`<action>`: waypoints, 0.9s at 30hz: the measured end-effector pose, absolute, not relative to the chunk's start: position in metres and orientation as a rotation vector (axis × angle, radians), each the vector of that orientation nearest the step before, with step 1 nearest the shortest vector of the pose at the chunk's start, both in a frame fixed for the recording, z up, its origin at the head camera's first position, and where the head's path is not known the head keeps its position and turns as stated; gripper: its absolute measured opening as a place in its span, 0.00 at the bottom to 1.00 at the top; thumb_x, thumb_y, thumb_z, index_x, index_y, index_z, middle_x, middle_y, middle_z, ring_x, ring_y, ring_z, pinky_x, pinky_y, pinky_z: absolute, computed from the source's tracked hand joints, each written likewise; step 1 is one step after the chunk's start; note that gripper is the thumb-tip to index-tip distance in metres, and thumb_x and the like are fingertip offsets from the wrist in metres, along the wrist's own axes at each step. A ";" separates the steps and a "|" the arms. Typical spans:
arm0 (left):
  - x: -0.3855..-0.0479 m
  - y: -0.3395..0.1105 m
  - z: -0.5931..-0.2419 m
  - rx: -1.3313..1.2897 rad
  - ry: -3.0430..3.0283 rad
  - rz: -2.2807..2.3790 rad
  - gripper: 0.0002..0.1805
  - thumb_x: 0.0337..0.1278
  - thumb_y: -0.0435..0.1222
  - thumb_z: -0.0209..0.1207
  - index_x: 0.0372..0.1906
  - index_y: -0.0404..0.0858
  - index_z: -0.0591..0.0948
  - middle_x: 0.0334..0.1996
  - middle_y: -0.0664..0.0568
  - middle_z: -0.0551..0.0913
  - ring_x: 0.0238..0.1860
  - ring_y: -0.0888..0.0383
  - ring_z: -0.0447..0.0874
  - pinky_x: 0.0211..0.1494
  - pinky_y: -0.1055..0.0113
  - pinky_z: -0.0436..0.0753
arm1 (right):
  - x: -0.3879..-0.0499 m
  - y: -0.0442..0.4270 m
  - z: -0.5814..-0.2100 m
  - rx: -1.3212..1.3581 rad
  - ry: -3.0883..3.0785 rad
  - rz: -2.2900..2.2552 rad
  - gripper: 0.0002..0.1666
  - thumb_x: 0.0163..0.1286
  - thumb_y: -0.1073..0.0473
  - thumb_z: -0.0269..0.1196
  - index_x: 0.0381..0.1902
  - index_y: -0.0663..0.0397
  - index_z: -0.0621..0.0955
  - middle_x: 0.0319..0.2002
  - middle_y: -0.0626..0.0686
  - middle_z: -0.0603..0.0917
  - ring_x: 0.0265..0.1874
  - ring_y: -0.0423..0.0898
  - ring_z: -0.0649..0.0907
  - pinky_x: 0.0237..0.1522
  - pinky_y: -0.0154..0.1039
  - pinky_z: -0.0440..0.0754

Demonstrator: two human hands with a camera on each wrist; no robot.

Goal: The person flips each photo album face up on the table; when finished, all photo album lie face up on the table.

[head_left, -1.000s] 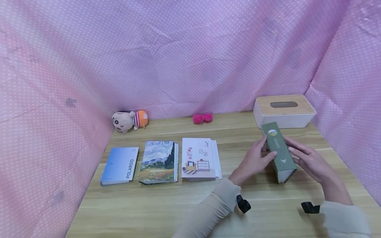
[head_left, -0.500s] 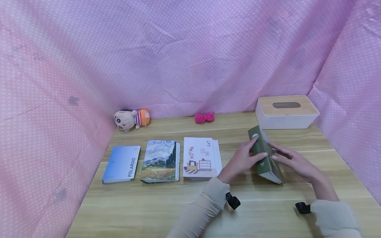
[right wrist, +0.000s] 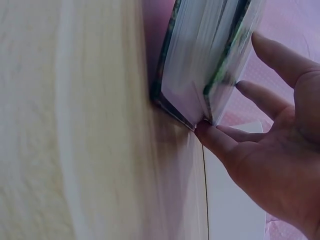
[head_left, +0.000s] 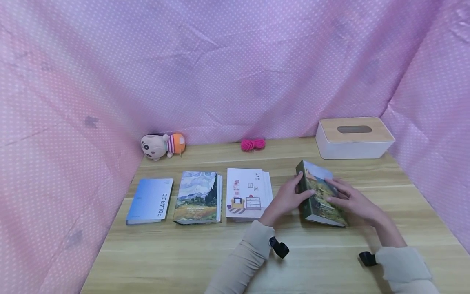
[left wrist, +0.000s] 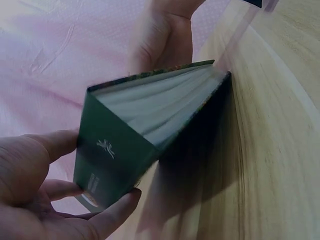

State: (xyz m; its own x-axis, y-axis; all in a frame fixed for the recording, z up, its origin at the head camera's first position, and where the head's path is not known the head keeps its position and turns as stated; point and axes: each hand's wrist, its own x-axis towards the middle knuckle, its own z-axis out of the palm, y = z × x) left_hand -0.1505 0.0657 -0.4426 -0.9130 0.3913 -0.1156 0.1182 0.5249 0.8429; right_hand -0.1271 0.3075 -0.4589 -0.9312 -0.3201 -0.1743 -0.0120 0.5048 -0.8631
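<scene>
A thick photo album point(head_left: 316, 196) with a green spine and a landscape cover leans on the table in the head view, its spine side raised and tilted. My left hand point(head_left: 283, 203) grips it along the spine; in the left wrist view, fingers and thumb sit at both edges of the green spine point(left wrist: 107, 150). My right hand point(head_left: 361, 207) touches the cover from the right, with fairly straight fingers. From the right wrist, its fingertips point(right wrist: 242, 86) lie against the cover and near a corner, and the page edges show.
Left of my hands lie a white illustrated album point(head_left: 244, 194), a painting-covered photo album point(head_left: 196, 196) and a blue POLAROID album point(head_left: 149, 200). Along the back are a plush toy point(head_left: 161, 145), pink yarn point(head_left: 252, 144) and a tissue box point(head_left: 354, 139). Pink dotted cloth point(head_left: 235, 73) hangs behind.
The album has moved left and rolled from spine-up toward lying down, so its landscape cover now faces up. Both hands have travelled left with it, and the right has shifted onto the cover.
</scene>
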 end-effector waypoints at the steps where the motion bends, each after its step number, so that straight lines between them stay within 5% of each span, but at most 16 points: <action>1: -0.151 0.065 -0.444 0.422 2.478 1.338 0.40 0.60 0.56 0.57 0.74 0.51 0.57 0.69 0.51 0.68 0.58 0.60 0.73 0.57 0.68 0.76 | -0.128 0.307 -0.459 -0.274 2.445 -1.385 0.43 0.70 0.48 0.59 0.76 0.48 0.53 0.74 0.70 0.38 0.67 0.79 0.49 0.61 0.73 0.55; 15: -0.147 0.066 -0.455 0.265 2.528 1.345 0.36 0.63 0.48 0.57 0.74 0.46 0.59 0.67 0.50 0.70 0.62 0.57 0.72 0.59 0.66 0.76 | -0.131 0.295 -0.459 -0.308 2.531 -1.256 0.45 0.66 0.48 0.63 0.75 0.50 0.57 0.74 0.70 0.40 0.68 0.78 0.47 0.58 0.76 0.53; 27: -0.147 0.062 -0.458 0.224 2.506 1.303 0.31 0.65 0.45 0.56 0.71 0.51 0.63 0.58 0.48 0.77 0.48 0.60 0.77 0.43 0.68 0.78 | -0.133 0.292 -0.463 -0.388 2.573 -1.192 0.44 0.67 0.47 0.62 0.74 0.55 0.58 0.74 0.70 0.40 0.69 0.76 0.47 0.60 0.74 0.57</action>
State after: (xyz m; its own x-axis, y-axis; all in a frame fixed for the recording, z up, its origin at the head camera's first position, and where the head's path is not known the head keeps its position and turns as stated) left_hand -0.1471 0.0620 -0.4583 -0.9407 0.2759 -0.1971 -0.0029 0.5748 0.8183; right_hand -0.1325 0.2922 -0.4633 -0.9252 -0.3537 -0.1371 -0.1242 0.6239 -0.7716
